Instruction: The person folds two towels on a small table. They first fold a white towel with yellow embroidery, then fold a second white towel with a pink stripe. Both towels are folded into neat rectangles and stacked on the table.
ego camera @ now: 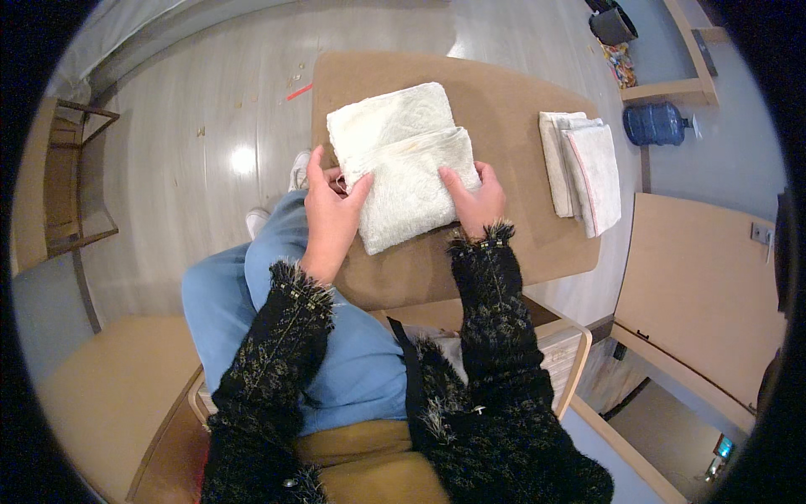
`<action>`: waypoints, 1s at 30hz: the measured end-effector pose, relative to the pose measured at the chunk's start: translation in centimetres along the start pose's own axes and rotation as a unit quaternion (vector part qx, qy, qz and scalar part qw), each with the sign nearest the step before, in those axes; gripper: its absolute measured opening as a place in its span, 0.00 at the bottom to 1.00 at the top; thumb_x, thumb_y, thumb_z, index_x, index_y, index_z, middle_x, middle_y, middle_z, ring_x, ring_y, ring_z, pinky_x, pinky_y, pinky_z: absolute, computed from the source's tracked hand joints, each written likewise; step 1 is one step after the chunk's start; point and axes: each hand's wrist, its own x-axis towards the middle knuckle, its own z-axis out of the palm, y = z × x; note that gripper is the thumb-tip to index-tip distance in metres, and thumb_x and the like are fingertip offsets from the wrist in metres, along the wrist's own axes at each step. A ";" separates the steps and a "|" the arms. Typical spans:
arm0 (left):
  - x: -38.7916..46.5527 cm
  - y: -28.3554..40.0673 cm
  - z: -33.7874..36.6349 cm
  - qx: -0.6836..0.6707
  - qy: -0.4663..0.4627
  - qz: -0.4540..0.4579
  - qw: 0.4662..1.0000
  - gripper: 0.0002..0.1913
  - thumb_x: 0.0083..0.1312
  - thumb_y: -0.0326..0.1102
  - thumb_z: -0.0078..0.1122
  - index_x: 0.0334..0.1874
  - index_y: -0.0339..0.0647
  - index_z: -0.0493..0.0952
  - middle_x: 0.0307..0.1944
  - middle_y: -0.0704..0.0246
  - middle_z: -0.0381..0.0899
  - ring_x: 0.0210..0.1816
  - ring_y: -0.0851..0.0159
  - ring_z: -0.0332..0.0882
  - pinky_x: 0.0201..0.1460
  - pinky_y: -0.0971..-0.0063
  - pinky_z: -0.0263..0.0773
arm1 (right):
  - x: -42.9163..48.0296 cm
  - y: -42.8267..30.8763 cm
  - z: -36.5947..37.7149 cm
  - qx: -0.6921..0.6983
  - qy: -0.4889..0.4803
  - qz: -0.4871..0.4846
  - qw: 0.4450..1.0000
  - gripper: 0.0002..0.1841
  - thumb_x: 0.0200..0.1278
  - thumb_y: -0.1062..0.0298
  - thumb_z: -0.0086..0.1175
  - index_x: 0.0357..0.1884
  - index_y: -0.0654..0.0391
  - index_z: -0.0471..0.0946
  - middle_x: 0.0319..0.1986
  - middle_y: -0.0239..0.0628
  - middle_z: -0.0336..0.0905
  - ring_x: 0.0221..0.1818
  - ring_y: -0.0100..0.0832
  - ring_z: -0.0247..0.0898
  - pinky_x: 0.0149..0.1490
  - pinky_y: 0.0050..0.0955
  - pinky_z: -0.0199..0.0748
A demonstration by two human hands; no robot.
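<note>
A folded white terry towel (409, 195) lies partly over the brown padded surface in front of me, its near part overlapping the far part. My left hand (334, 214) grips its left edge, thumb on top and fingers partly hidden beneath. At the right edge, my right hand (475, 195) holds it the same way, with the thumb on the upper face. To the right, a few folded whitish cloths (592, 170) lie overlapping on the same surface; the top one has a red line along its edge.
The brown padded surface (504, 101) has rounded corners. Beyond its right side are a blue water jug (655, 123) and a dark bin (614, 26). A red strip (299, 92) and small scraps lie on the floor. A wooden-framed piece of furniture (82, 176) stands far left.
</note>
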 end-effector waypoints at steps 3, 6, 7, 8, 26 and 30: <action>-0.4 0.6 0.1 -0.061 -0.042 -0.061 0.995 0.35 0.57 0.28 0.67 0.66 0.31 0.59 0.54 0.56 0.74 0.51 0.65 0.75 0.52 0.71 0.73 | 1.0 0.1 -0.7 0.071 -0.024 -0.030 0.997 0.29 0.47 0.56 0.73 0.47 0.64 0.77 0.40 0.47 0.83 0.43 0.37 0.81 0.48 0.33 0.76; -3.2 1.1 0.3 -0.154 -0.101 -0.152 0.971 0.33 0.57 0.24 0.66 0.63 0.30 0.60 0.56 0.57 0.73 0.57 0.63 0.73 0.60 0.70 0.69 | 1.8 0.9 -2.6 0.059 -0.001 -0.117 0.991 0.27 0.45 0.60 0.74 0.45 0.64 0.77 0.34 0.43 0.82 0.37 0.32 0.79 0.45 0.30 0.76; -4.4 1.3 0.2 -0.156 -0.132 -0.139 0.969 0.33 0.56 0.25 0.68 0.62 0.31 0.60 0.57 0.57 0.72 0.58 0.63 0.72 0.61 0.70 0.69 | 2.1 1.3 -3.1 0.054 0.012 -0.149 0.987 0.27 0.45 0.60 0.74 0.45 0.64 0.77 0.32 0.41 0.82 0.36 0.31 0.78 0.45 0.30 0.76; -5.5 1.4 0.0 -0.178 -0.143 -0.148 0.962 0.34 0.56 0.26 0.69 0.62 0.31 0.59 0.57 0.57 0.72 0.57 0.63 0.72 0.60 0.70 0.70 | 2.4 1.7 -3.5 0.013 0.019 -0.150 0.988 0.29 0.45 0.60 0.74 0.47 0.64 0.76 0.35 0.41 0.79 0.37 0.32 0.76 0.46 0.30 0.75; 3.7 -0.9 -1.2 0.143 -0.144 0.026 0.979 0.23 0.55 0.35 0.70 0.50 0.29 0.76 0.41 0.56 0.83 0.43 0.62 0.81 0.46 0.70 0.75 | -4.1 3.1 -1.2 0.317 0.001 0.063 0.946 0.33 0.53 0.74 0.63 0.62 0.68 0.63 0.48 0.46 0.77 0.48 0.32 0.75 0.53 0.29 0.72; -0.4 -1.2 -2.2 0.074 -0.216 -0.034 0.973 0.19 0.59 0.34 0.67 0.48 0.29 0.76 0.40 0.56 0.84 0.40 0.63 0.82 0.45 0.70 0.75 | -0.4 1.8 -2.6 0.169 -0.019 -0.092 0.981 0.30 0.50 0.76 0.60 0.59 0.62 0.68 0.49 0.46 0.78 0.52 0.38 0.75 0.57 0.33 0.71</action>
